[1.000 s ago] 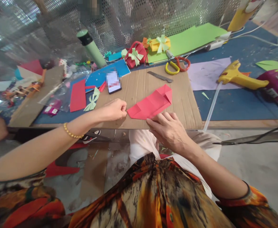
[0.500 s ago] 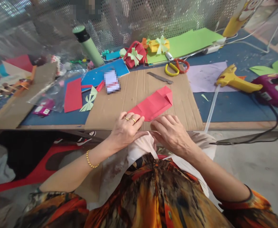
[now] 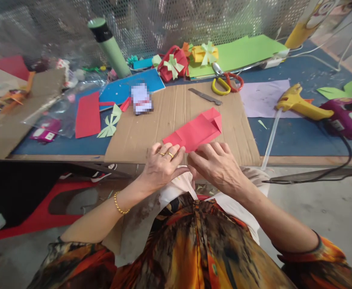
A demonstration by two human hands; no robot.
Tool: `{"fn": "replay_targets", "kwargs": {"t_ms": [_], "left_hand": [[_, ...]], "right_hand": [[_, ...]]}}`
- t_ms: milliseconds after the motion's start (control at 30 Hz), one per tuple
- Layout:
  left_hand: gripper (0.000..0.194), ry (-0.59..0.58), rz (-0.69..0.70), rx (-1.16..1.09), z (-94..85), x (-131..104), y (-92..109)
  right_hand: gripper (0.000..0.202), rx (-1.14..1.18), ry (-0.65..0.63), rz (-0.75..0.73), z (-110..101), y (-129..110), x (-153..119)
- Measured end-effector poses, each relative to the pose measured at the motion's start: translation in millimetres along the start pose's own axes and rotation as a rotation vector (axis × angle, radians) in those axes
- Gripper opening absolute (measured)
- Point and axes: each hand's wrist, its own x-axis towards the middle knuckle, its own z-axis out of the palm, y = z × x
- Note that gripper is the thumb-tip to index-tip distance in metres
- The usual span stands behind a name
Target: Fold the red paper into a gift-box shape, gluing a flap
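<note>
A folded red paper point(image 3: 194, 130) lies slantwise on the cardboard sheet point(image 3: 145, 132), with a raised, box-like fold at its upper right end. My left hand point(image 3: 163, 162), wearing rings, has its fingers curled at the paper's lower left edge. Close beside it, my right hand point(image 3: 216, 162) is bent over the lower edge, fingers bunched. Both sets of fingertips meet the paper's near edge, and the thumbs are partly hidden below. Above the paper rest a flat metal blade point(image 3: 205, 96) and scissors point(image 3: 224, 84) with yellow and red handles.
On the right are a yellow glue gun point(image 3: 302, 104) with a clear stick and a purple device point(image 3: 341, 116) with a cable. A phone point(image 3: 141, 98), red card point(image 3: 87, 115) and green bottle point(image 3: 112, 50) stand or lie left. Green sheets point(image 3: 248, 54) lie behind.
My right hand has shifted slightly left, closer to my left hand and the paper's edge. The camera view has turned a little; the red paper keeps its shape.
</note>
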Motion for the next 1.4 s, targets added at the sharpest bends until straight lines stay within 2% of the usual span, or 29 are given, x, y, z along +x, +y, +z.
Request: {"fn": "replay_targets", "kwargs": {"t_ms": [200, 367, 467, 633, 767, 867, 933, 1033, 1133, 1267, 1400], "left_hand": [[0.057, 0.110, 0.043, 0.041, 3.1, -2.6, 1.8], [0.055, 0.097, 0.021, -0.022, 5.4, -4.4, 2.5], [0.055, 0.109, 0.018, -0.017, 5.8, -5.0, 2.4], [0.055, 0.022, -0.043, -0.066, 6.2, -7.3, 2.3], [0.056, 0.074, -0.024, 0.016, 7.3, -10.1, 6.1], [0.056, 0.133, 0.012, 0.097, 8.2, -12.1, 10.8], [0.055, 0.149, 0.015, 0.116, 8.1, -12.8, 13.6], [0.053, 0.139, -0.010, 0.105, 6.0, -11.6, 16.7], [0.050, 0.131, -0.031, 0.095, 1.6, -7.5, 19.2], [0.050, 0.165, -0.035, 0.094, -2.0, -1.2, 22.6], [0.048, 0.202, -0.056, 0.101, 2.3, 1.6, 28.0]], "right_hand": [[0.015, 0.048, -0.054, -0.030, -5.2, 4.3, -6.2], [0.020, 0.034, -0.026, -0.022, -4.4, 2.6, -1.2], [0.016, -0.004, -0.040, -0.023, -5.8, 2.3, 2.0], [0.014, 0.048, -0.086, -0.035, -6.7, 7.2, -3.1], [0.019, 0.147, -0.044, -0.008, -1.4, 8.9, -9.0], [0.023, 0.091, 0.004, 0.000, 0.7, 5.6, -8.9], [0.028, 0.038, -0.007, 0.001, 0.1, 2.7, -7.2], [0.024, 0.017, -0.043, 0.010, -1.2, -0.6, -4.2], [0.020, 0.012, -0.028, 0.025, -0.8, -3.4, -2.2], [0.021, -0.026, -0.015, 0.053, 0.7, -8.6, -0.8], [0.020, -0.034, 0.004, 0.087, 2.5, -11.2, 0.2]]}}
